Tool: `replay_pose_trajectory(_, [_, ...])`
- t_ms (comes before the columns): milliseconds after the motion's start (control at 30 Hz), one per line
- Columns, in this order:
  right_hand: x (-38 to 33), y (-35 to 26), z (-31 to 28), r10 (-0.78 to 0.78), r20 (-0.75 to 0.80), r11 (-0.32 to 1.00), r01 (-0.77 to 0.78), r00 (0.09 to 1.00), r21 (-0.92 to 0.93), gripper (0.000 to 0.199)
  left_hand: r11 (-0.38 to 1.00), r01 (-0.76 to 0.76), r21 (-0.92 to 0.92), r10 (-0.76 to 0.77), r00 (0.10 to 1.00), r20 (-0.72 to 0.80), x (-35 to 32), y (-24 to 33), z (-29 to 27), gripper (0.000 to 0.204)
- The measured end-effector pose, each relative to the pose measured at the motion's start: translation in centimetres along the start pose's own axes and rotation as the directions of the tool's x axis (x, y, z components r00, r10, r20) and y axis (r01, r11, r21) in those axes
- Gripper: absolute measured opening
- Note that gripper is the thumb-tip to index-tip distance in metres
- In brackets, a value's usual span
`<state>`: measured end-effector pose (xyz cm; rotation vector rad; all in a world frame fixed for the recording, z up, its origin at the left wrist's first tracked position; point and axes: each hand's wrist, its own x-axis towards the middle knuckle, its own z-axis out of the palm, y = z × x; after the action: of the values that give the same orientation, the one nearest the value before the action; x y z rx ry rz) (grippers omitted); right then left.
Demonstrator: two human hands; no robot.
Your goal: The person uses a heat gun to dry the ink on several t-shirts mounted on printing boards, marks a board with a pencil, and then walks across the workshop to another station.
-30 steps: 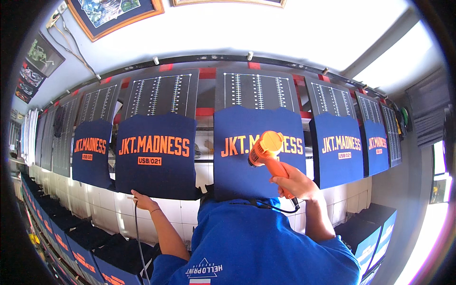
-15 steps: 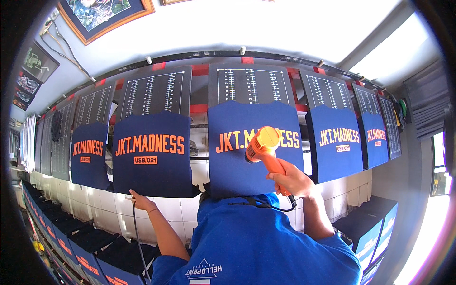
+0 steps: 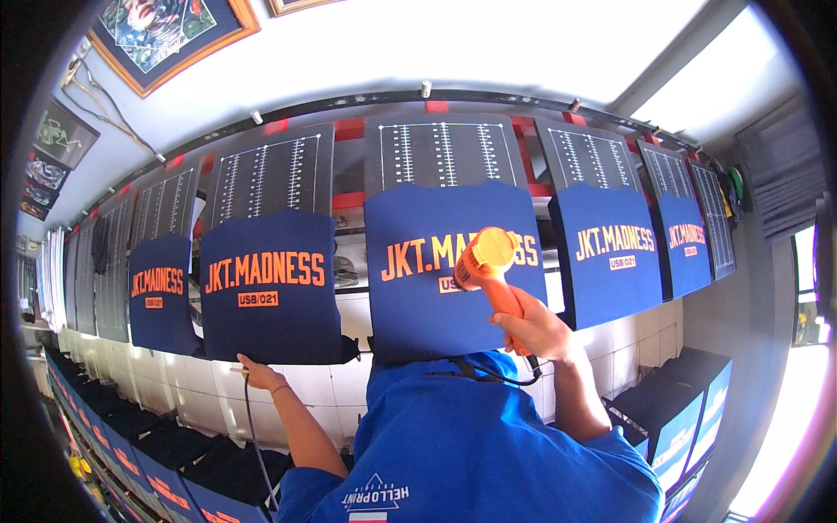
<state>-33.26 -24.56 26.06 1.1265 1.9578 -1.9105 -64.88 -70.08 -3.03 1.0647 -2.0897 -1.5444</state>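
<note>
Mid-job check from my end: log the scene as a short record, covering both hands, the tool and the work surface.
Right hand: grips an orange, dryer-shaped plastic tool by its handle
Left hand: holds a thin dark cable at the lower edge of the neighbouring navy cloth; contact unclear
Behind tool: navy cloth with orange lettering on a flat black board with white ruled lines
Tool-to-cloth contact: cannot tell

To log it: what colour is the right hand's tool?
The gun-shaped tool is orange; head view shows best.
</note>
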Motion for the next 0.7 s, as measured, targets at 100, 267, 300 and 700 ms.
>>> replay_pose_trajectory(100, [-0.8, -1.1, -0.2, 0.066, -0.031, 0.995, -0.068, 0.997, -0.068, 0.032, 1.000, -0.007, 0.029, 0.007, 1.000, 0.003, -0.2, -0.1, 0.0, 0.065])
replay_pose_trajectory(267, [-0.9, -0.2, -1.7, 0.056, -0.001, 0.997, -0.056, 0.998, -0.058, 0.035, 1.000, -0.015, 0.023, 0.014, 0.999, 0.040, -2.1, 0.4, -0.4, 0.063])
replay_pose_trajectory(300, [-0.9, 0.2, -1.6, 0.040, -0.028, 0.996, -0.042, 0.999, -0.072, 0.037, 0.999, -0.030, 0.017, 0.029, 0.998, 0.047, -2.9, 0.8, -0.3, 0.063])
replay_pose_trajectory(700, [-1.6, 2.4, -4.6, 0.038, -0.045, 0.999, -0.037, 0.998, 0.018, 0.038, 0.998, 0.064, 0.023, -0.066, 0.993, 0.101, -3.7, -0.2, -1.3, 0.050])
